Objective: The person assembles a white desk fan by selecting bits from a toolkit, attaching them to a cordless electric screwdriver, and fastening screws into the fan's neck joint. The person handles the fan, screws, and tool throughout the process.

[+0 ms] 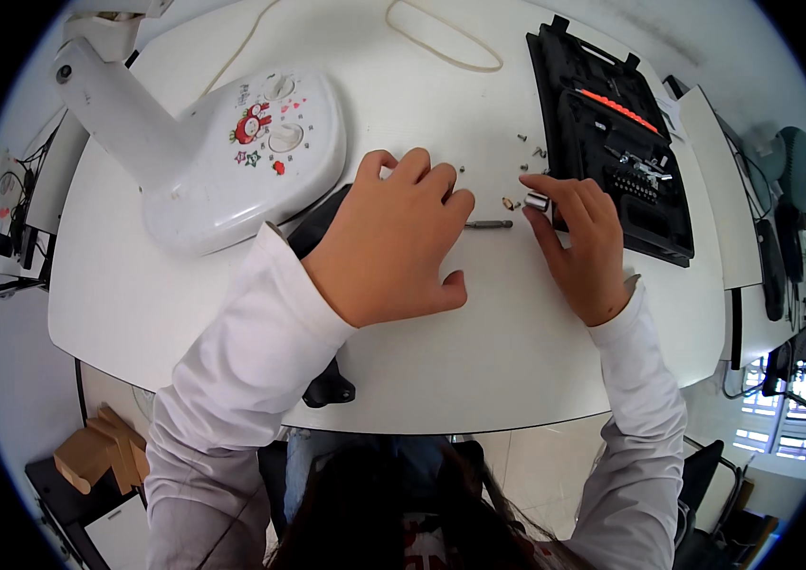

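Note:
My left hand (393, 242) hovers palm down over the table, its fingers bent and spread apart, with nothing visible in them. A black tool (329, 385) lies beneath my left wrist and forearm, mostly hidden; only its two ends show. Next to the left index finger lies a grey screwdriver bit (489, 224), its left end close to the finger. My right hand (578, 233) has thumb and index finger around a shiny metal socket (537, 200). Small brass-coloured parts (508, 203) lie just left of it, and several small screws (540, 152) are scattered beyond.
An open black tool case (631, 233) with bits, sockets and an orange strip stands at the right. A white appliance base (312, 104) with two knobs and red stickers lies at the left. A cream cord loop (445, 62) rests at the table's far side.

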Demonstrator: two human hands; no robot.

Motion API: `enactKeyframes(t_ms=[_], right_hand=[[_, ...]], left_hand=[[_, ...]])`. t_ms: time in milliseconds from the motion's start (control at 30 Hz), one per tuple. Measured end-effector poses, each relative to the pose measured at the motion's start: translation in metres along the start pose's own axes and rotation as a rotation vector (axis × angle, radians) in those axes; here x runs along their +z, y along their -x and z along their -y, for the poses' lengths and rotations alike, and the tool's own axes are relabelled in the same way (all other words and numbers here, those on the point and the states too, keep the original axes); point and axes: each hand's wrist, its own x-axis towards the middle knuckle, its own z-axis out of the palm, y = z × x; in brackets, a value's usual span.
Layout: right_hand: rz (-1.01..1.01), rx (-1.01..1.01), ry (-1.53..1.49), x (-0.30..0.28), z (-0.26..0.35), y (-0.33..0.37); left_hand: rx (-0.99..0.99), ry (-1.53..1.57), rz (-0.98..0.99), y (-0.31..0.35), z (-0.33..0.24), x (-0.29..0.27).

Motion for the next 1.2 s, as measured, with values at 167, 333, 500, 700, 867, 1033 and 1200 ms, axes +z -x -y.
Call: enactKeyframes(t_ms=[167,333,500,700,867,1033,1200], right_hand=[[0.035,-0.096,-0.148,0.007,-0.005,0.004],[0.139,-0.1,-0.294,0.008,0.005,0.006],[0.134,-0.121,-0.327,0.006,0.009,0.006],[0.087,-0.132,-0.298,0.007,0.009,0.005],[0.121,-0.116,-0.305,0.006,0.009,0.005],[0.158,-0.067,-0.293,0.008,0.009,0.008],[0.136,-0.084,-0.295,0.007,0.009,0.006]], left_hand=[[-0.003,-0.063,0.148,0.006,0.001,-0.011],[-0.075,-0.099,0.231,0.005,0.003,-0.009],[-0.051,-0.005,0.079,0.002,0.003,-0.005],[-0.096,0.091,0.089,0.0,0.0,-0.006],[-0.086,0.1,0.021,0.002,-0.002,0.001],[-0.031,0.019,0.027,0.005,-0.003,0.009],[-0.063,0.093,-0.015,0.0,-0.003,0.007]])
